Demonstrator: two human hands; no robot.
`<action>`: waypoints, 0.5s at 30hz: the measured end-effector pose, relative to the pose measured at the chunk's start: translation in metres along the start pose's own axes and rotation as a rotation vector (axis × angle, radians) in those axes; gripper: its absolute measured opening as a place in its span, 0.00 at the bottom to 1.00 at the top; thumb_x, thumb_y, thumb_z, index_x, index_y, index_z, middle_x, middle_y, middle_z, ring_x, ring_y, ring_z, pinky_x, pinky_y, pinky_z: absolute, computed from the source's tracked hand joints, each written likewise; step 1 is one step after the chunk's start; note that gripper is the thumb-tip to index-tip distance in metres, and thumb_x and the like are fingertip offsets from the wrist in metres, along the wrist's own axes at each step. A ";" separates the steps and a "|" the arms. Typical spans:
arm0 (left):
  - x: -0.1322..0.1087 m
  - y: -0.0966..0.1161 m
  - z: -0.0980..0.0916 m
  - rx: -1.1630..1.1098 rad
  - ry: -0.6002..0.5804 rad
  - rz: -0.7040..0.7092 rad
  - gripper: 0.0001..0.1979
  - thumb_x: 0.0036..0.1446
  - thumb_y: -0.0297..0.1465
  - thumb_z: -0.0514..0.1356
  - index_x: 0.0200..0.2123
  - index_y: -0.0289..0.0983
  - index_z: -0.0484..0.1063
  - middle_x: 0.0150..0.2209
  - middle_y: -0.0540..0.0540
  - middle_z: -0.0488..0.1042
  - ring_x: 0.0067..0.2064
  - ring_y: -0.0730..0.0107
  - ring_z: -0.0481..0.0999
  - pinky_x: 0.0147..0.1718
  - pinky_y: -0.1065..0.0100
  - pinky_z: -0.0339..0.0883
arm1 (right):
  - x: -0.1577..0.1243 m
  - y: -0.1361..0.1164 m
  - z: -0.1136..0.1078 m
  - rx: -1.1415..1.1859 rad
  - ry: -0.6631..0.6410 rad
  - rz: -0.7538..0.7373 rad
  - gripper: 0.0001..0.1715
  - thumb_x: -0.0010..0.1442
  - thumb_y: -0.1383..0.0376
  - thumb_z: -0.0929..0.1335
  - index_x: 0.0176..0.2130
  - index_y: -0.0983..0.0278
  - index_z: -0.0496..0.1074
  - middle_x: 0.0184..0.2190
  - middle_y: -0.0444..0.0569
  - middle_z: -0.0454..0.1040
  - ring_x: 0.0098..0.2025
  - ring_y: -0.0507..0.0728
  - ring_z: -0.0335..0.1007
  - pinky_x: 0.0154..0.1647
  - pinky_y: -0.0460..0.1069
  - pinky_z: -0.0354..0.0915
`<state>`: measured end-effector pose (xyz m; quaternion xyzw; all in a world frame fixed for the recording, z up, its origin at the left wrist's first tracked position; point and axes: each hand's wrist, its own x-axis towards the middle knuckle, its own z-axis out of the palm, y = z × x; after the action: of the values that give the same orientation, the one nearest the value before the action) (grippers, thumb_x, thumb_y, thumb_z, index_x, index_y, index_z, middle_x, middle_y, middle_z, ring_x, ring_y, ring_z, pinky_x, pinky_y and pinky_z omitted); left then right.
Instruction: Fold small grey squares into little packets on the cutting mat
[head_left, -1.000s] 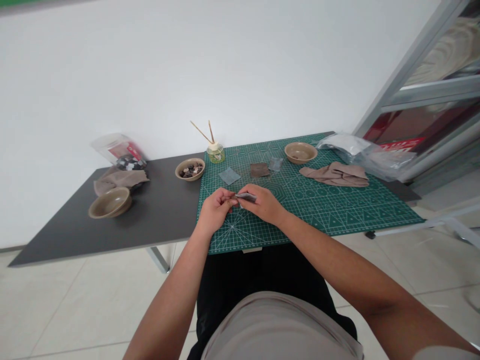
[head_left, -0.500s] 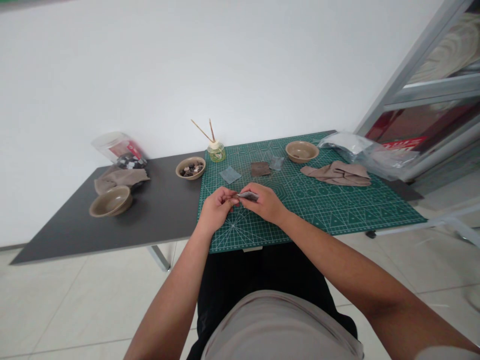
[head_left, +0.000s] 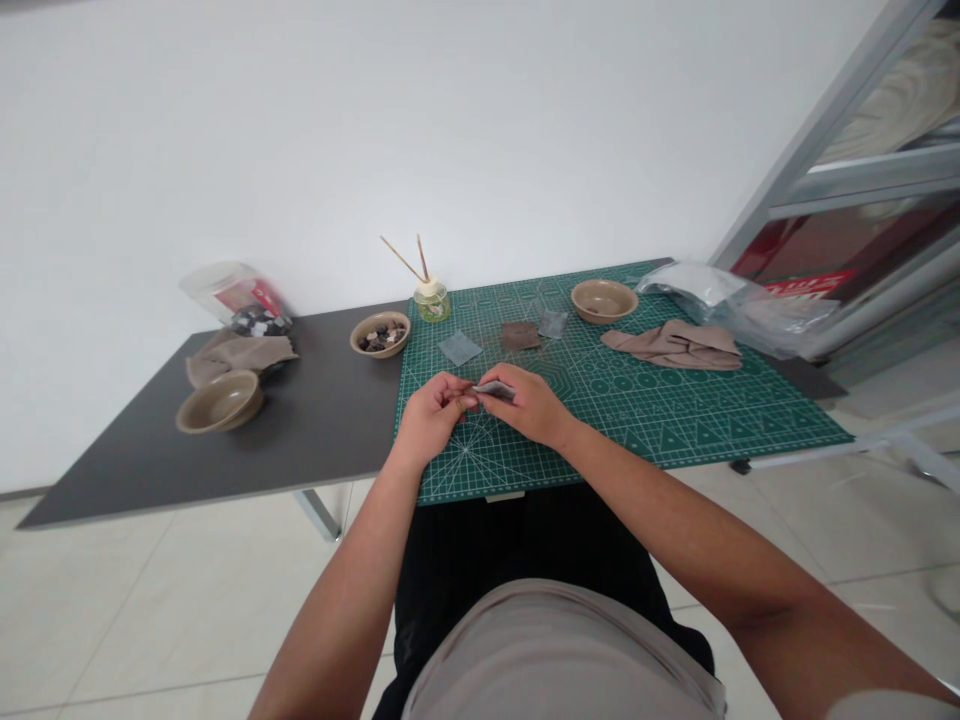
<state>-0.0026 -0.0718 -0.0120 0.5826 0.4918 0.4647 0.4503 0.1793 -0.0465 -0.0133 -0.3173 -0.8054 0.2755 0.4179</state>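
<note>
My left hand (head_left: 435,412) is closed, its thumb and fingers pinching something small that they mostly hide. Close against it, my right hand (head_left: 523,402) grips a thin grey piece of sandpaper (head_left: 496,390), bent between thumb and fingers. Both hands meet just above the green cutting mat (head_left: 600,420). Beyond them on the mat lie a pale grey square (head_left: 460,348), a brown square (head_left: 519,336) and a smaller grey square (head_left: 553,324), all like sandpaper.
A bowl of small dark and pale stones (head_left: 381,336) stands left of a reed diffuser (head_left: 431,300). At back right are another bowl (head_left: 604,300), a brown cloth (head_left: 675,346) and a plastic bag (head_left: 742,305). Far left hold a bowl (head_left: 219,403), a cloth (head_left: 240,353) and a clear tub (head_left: 236,295).
The view has shifted very slightly. Both hands keep nearly the same place and grip, with the sandpaper still in my right hand.
</note>
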 end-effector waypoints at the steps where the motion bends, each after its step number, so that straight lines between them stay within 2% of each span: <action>1: 0.000 0.000 0.000 0.002 -0.003 0.002 0.07 0.50 0.31 0.63 0.33 0.37 0.71 0.25 0.52 0.75 0.26 0.73 0.71 0.26 0.71 0.64 | 0.000 0.000 0.000 0.001 -0.008 -0.008 0.05 0.61 0.63 0.69 0.37 0.63 0.71 0.33 0.45 0.74 0.35 0.53 0.70 0.38 0.48 0.62; 15: 0.000 -0.002 -0.001 0.033 -0.005 -0.008 0.07 0.50 0.32 0.63 0.34 0.38 0.71 0.25 0.53 0.74 0.25 0.74 0.70 0.26 0.71 0.63 | 0.000 0.001 0.002 -0.008 -0.005 0.007 0.05 0.60 0.62 0.69 0.37 0.61 0.72 0.33 0.45 0.74 0.34 0.54 0.70 0.37 0.48 0.63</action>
<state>-0.0038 -0.0715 -0.0138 0.5891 0.5006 0.4534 0.4437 0.1782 -0.0464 -0.0154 -0.3213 -0.8064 0.2745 0.4136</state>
